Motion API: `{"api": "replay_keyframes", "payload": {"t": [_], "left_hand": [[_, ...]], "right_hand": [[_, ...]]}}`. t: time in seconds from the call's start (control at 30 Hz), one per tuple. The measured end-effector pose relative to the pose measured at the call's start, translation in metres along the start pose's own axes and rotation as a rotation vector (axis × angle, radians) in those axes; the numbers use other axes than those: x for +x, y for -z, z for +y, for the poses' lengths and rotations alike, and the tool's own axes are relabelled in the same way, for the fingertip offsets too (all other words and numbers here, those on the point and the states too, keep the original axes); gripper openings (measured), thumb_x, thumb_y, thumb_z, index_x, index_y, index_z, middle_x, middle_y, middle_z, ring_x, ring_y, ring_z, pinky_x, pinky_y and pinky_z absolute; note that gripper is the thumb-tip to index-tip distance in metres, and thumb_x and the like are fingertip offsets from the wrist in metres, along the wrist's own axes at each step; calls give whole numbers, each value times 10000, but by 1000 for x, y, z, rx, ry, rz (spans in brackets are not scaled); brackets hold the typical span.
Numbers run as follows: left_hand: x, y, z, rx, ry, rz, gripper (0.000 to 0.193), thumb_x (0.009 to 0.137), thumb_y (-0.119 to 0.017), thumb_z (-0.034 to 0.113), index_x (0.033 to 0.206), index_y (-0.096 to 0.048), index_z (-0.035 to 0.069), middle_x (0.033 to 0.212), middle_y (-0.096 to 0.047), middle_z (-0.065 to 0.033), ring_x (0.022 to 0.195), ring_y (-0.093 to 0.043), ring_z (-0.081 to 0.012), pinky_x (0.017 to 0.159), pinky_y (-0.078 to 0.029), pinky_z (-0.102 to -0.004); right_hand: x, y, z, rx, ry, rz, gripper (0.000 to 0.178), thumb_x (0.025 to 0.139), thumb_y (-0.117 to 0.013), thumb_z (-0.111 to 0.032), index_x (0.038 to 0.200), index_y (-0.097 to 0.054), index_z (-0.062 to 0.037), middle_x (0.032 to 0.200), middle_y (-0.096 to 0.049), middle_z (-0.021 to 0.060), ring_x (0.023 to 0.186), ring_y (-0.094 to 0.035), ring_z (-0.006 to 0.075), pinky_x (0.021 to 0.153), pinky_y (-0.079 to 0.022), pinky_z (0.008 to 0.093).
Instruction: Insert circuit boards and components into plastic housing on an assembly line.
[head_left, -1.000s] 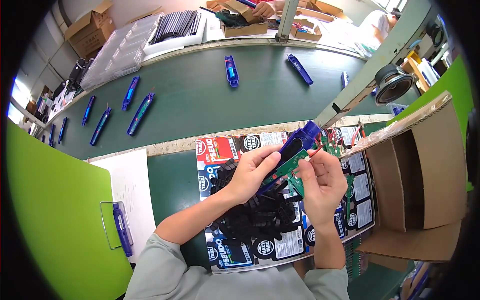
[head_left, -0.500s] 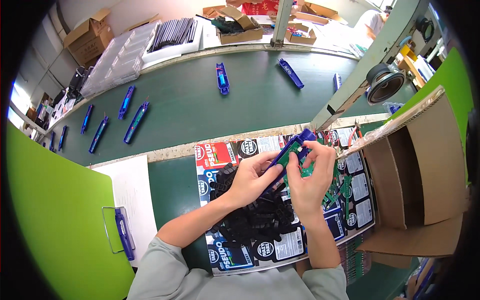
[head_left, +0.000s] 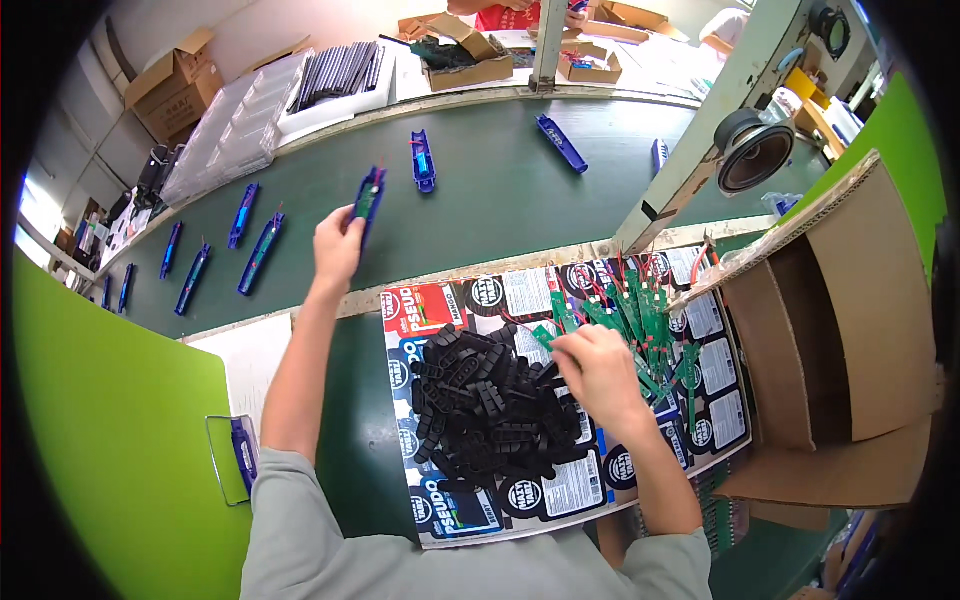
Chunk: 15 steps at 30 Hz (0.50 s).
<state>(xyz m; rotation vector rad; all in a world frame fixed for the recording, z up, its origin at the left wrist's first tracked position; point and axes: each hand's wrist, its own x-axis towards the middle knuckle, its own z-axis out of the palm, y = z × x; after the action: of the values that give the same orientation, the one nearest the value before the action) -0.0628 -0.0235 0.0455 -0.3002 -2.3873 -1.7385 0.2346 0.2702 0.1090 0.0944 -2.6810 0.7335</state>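
Note:
My left hand reaches out over the green belt, closed around a long blue plastic housing with a green board and thin wires inside. My right hand is above the printed sheet, its thumb and fingers pinched on the end of a small green circuit board with a red wire. Just beyond it spreads a heap of green circuit boards with red wires. Left of that hand lies a pile of black plastic parts.
Several blue housings lie spaced along the green belt. An open cardboard box stands at the right, near a metal post with a speaker. At left is a lime-green panel beside white paper. People work across the belt.
My left hand has carried the blue housing from above the printed sheet out to the left, over the belt. My right hand has let go of the housing and dropped lower, to a circuit board.

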Motion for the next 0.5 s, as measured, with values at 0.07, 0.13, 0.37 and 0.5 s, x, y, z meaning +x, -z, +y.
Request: {"api": "replay_keyframes", "payload": {"t": [0.07, 0.13, 0.37, 0.5], "left_hand": [[16, 19, -18, 262, 56, 16, 295, 925, -630, 91, 1186, -674, -40, 1021, -709, -105, 890, -648, -194, 828, -504, -313], [21, 29, -26, 356, 95, 8, 305, 911, -645, 134, 1178, -695, -6, 1065, -713, -145, 946, -671, -263, 879, -510, -360], [13, 39, -35, 999, -110, 226, 429, 854, -623, 156, 1276, -659, 89, 1342, -540, -148, 1233, -489, -347, 1031, -414, -457], [18, -6, 14, 824, -383, 229, 331, 823, -615, 73, 1147, -685, 81, 1195, -605, -125, 1138, -549, -324, 960, -448, -451]], "right_hand": [[-1, -2, -4, 12, 63, -126, 96, 831, -697, -45, 927, -688, -44, 910, -631, 87, 914, -599, 296, 825, -460, 407], [-1, -4, -1, 21, 103, -166, 98, 831, -692, -41, 929, -690, -45, 918, -630, 80, 926, -594, 290, 833, -460, 402], [-7, 1, 3, -19, 148, -309, 228, 801, -723, -38, 1021, -667, -21, 945, -632, 100, 954, -594, 294, 873, -478, 398], [-16, 7, 11, 15, 156, -282, 230, 787, -679, 27, 1011, -660, -18, 968, -622, 111, 970, -586, 305, 878, -478, 400]]}}
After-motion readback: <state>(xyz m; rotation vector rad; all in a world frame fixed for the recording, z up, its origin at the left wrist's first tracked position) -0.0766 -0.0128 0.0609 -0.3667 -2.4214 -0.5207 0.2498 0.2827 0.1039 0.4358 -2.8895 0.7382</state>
